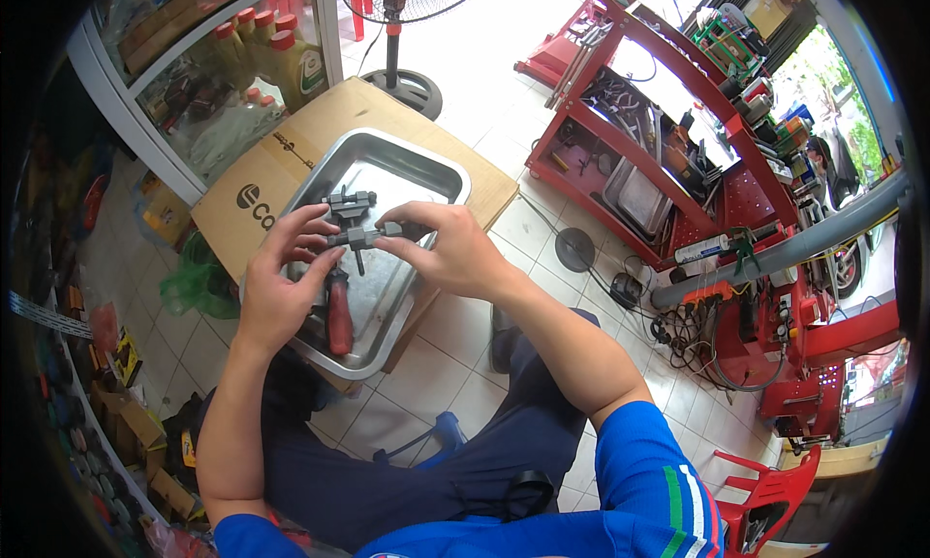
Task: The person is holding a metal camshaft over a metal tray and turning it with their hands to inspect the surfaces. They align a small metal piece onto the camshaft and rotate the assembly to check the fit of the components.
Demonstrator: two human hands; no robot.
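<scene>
My right hand (446,248) pinches a dark grey metal screw tool (362,236) with a block-like body and a thin cross pin. My left hand (281,272) curls around its other end, the fingertips and thumb closing on the rod. Both hands are over a shallow metal tray (455,182). Just beyond the held tool lies a similar dark metal part (351,201) in the tray. Below my fingers is a red-handled tool (339,321); its upper end is partly hidden. Other dark items beside it are mostly covered by my left hand.
The tray rests on a cardboard box (242,166). A glass cabinet (145,78) with bottles stands at the far left, a fan (392,49) behind the box. On the right are a red tool cart (572,122) and tangled cables (678,330). A green net bag (199,282) lies left.
</scene>
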